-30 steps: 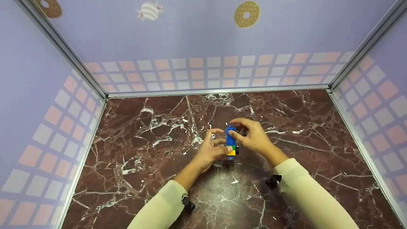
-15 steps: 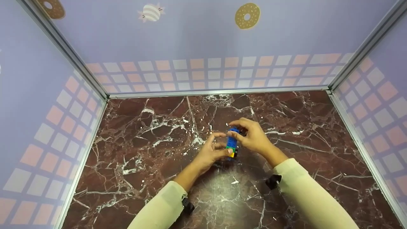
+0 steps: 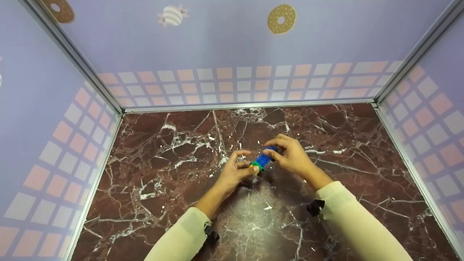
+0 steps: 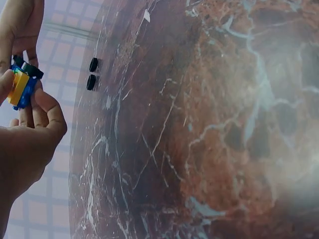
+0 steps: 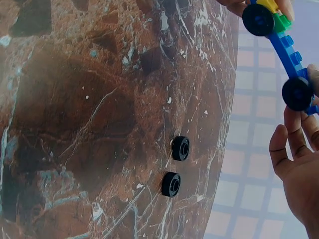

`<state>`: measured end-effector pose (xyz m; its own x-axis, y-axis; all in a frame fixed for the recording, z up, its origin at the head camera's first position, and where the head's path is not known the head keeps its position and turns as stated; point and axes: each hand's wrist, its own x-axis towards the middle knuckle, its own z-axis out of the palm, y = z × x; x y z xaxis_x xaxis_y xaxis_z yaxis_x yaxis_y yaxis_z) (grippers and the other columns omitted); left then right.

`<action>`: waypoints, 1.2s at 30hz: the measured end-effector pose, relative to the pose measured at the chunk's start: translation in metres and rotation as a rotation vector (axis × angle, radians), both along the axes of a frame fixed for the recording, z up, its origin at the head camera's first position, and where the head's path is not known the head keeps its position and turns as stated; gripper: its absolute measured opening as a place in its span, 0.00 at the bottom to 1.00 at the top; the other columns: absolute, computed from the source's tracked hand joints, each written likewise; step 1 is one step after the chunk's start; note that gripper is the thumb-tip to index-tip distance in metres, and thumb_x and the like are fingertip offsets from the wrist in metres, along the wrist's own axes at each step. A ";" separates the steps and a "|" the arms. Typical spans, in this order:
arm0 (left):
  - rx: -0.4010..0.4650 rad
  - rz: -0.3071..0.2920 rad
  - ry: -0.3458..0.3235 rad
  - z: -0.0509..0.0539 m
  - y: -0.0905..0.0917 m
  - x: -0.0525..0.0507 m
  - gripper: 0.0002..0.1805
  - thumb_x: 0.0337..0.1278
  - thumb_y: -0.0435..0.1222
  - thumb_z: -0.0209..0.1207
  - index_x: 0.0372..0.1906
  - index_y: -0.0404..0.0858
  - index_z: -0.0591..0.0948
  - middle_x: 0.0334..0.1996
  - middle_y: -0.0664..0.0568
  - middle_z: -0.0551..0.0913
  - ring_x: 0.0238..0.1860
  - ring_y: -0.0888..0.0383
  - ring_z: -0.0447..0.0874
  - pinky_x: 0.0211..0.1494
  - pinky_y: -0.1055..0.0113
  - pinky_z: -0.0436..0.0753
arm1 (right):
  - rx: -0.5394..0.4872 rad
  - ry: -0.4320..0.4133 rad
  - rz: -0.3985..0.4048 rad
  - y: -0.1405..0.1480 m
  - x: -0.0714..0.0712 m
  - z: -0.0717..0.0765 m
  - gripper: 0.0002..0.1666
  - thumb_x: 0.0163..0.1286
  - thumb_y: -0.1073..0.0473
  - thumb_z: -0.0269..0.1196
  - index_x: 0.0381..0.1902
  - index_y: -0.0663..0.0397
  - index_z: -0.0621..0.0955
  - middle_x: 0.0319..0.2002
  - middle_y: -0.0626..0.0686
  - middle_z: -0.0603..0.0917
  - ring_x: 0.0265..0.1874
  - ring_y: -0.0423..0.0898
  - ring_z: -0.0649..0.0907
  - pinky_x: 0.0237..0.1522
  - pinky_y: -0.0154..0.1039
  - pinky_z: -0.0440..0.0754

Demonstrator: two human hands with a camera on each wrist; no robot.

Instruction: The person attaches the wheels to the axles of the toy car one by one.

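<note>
Between both hands, above the marbled tabletop, is a toy car of building bricks with a long blue base [image 3: 264, 158]. A green brick [image 3: 256, 165] and a yellow brick [image 4: 19, 88] sit at one end. My left hand [image 3: 230, 174] pinches that end, thumb on the bricks. The other, blue end is held between thumb and fingers of my right hand [image 3: 293, 156]. Two black wheels show on the car's side in the right wrist view: a front wheel [image 5: 258, 20] by the yellow brick and another wheel [image 5: 297, 94] by the right fingers.
Two loose black wheels, one wheel [image 5: 181, 148] beside a second wheel [image 5: 171, 184], stand on the marbled tabletop [image 3: 174, 203]. Patterned panels [image 3: 232, 43] enclose the table at the back and both sides.
The toy car has turned from nearly straight to slanted, its yellow and green end swinging left and its blue end right. My left hand has shifted slightly left with it.
</note>
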<state>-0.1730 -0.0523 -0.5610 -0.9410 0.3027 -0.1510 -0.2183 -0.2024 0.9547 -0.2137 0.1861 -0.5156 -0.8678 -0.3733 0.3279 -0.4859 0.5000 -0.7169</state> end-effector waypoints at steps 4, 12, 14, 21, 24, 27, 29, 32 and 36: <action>-0.003 0.045 0.009 0.000 -0.002 -0.003 0.35 0.64 0.27 0.73 0.72 0.34 0.69 0.40 0.55 0.88 0.38 0.61 0.88 0.46 0.66 0.90 | 0.014 -0.013 0.004 0.003 0.002 0.000 0.13 0.71 0.58 0.78 0.49 0.58 0.93 0.36 0.52 0.85 0.30 0.41 0.78 0.33 0.30 0.78; 0.007 0.141 0.063 0.002 -0.003 -0.010 0.30 0.63 0.27 0.74 0.67 0.36 0.74 0.38 0.58 0.89 0.41 0.62 0.88 0.43 0.72 0.86 | 0.035 -0.042 0.040 0.007 0.006 -0.005 0.13 0.70 0.58 0.79 0.49 0.57 0.93 0.36 0.52 0.85 0.30 0.41 0.78 0.34 0.30 0.80; 0.030 0.163 0.070 0.004 -0.002 -0.011 0.30 0.62 0.26 0.74 0.66 0.36 0.75 0.39 0.57 0.89 0.43 0.62 0.88 0.46 0.72 0.87 | 0.036 -0.052 0.057 0.007 0.007 -0.007 0.13 0.70 0.58 0.79 0.49 0.57 0.92 0.36 0.52 0.86 0.31 0.40 0.79 0.34 0.31 0.81; 0.095 0.190 0.070 0.011 0.002 -0.014 0.30 0.63 0.25 0.74 0.66 0.37 0.76 0.40 0.55 0.90 0.43 0.61 0.89 0.51 0.68 0.93 | 0.030 -0.108 0.122 0.005 0.011 -0.008 0.09 0.71 0.60 0.78 0.46 0.57 0.92 0.35 0.52 0.86 0.32 0.40 0.80 0.36 0.31 0.83; 0.118 0.187 0.063 0.012 0.003 -0.014 0.30 0.64 0.25 0.74 0.67 0.37 0.76 0.41 0.54 0.89 0.43 0.59 0.89 0.53 0.64 0.94 | 0.032 -0.139 0.132 0.004 0.013 -0.006 0.07 0.72 0.60 0.77 0.44 0.57 0.91 0.34 0.53 0.86 0.31 0.40 0.80 0.35 0.31 0.83; 0.145 0.186 0.047 0.012 0.004 -0.014 0.30 0.66 0.25 0.73 0.68 0.38 0.76 0.43 0.52 0.88 0.44 0.58 0.90 0.53 0.61 0.95 | 0.039 -0.170 0.134 0.003 0.015 -0.005 0.07 0.73 0.60 0.76 0.42 0.58 0.89 0.33 0.53 0.87 0.29 0.39 0.80 0.33 0.31 0.83; 0.170 0.184 0.034 0.013 0.005 -0.013 0.29 0.67 0.25 0.72 0.69 0.39 0.76 0.44 0.50 0.88 0.44 0.57 0.91 0.53 0.60 0.96 | 0.049 -0.188 0.132 0.002 0.016 -0.005 0.08 0.73 0.59 0.76 0.41 0.57 0.88 0.32 0.53 0.87 0.28 0.39 0.80 0.32 0.31 0.83; 0.206 0.184 0.025 0.014 0.008 -0.012 0.27 0.70 0.26 0.70 0.69 0.39 0.76 0.48 0.48 0.87 0.46 0.55 0.92 0.53 0.57 0.96 | 0.053 -0.215 0.120 0.000 0.019 -0.005 0.09 0.74 0.57 0.75 0.40 0.56 0.88 0.30 0.51 0.86 0.27 0.39 0.80 0.32 0.31 0.82; 0.251 0.190 0.009 0.014 0.012 -0.010 0.23 0.74 0.28 0.68 0.68 0.37 0.76 0.51 0.46 0.85 0.47 0.52 0.92 0.51 0.54 0.97 | 0.021 -0.267 0.096 -0.002 0.021 -0.004 0.09 0.75 0.56 0.74 0.39 0.55 0.88 0.29 0.49 0.84 0.28 0.41 0.80 0.32 0.31 0.81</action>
<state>-0.1827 -0.0406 -0.5468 -0.9853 0.1485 -0.0850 -0.1458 -0.4683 0.8715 -0.1929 0.1836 -0.5200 -0.8826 -0.4626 0.0838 -0.3272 0.4764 -0.8161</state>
